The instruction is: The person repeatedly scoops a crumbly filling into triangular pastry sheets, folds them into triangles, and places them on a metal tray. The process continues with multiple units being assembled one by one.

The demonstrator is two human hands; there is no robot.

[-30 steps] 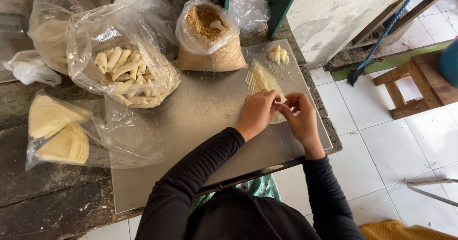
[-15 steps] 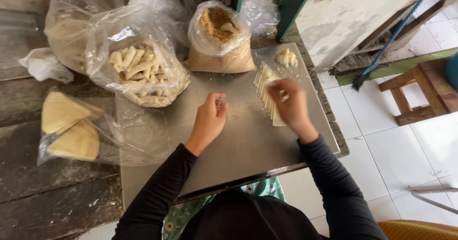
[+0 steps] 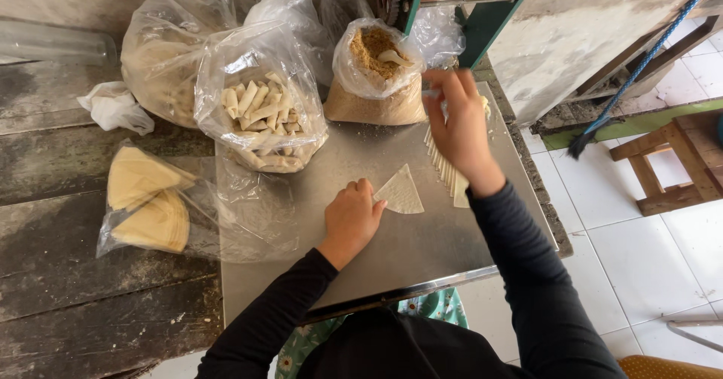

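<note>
The left hand (image 3: 352, 217) lies on the metal sheet (image 3: 361, 161) that covers the bench (image 3: 68, 273), fingers curled loosely together, its fingertips touching the left edge of a single triangular wrapper (image 3: 401, 191) that lies flat on the sheet. It pins the wrapper rather than gripping it.

The right hand (image 3: 456, 127) is raised farther back, over the row of stacked wrappers (image 3: 446, 170) that runs along the sheet's right side. Its fingers are pinched together near the mouth of the filling bag (image 3: 374, 66) — whether they hold anything I cannot tell, as the hand is blurred.

The filling bag stands open at the back of the sheet, full of brown crumbly stuff. Just left of it sits a clear bag of rolls (image 3: 260, 112) — pale finished pieces piled inside — with another full plastic bag (image 3: 162, 55) behind that. On the dark wooden bench at the left lies a bag of folded wrappers (image 3: 147, 202), and near it a crumpled white bag (image 3: 113, 106). To the right, on the tiled floor, stands a wooden stool (image 3: 674, 161), well apart from the bench.
</note>
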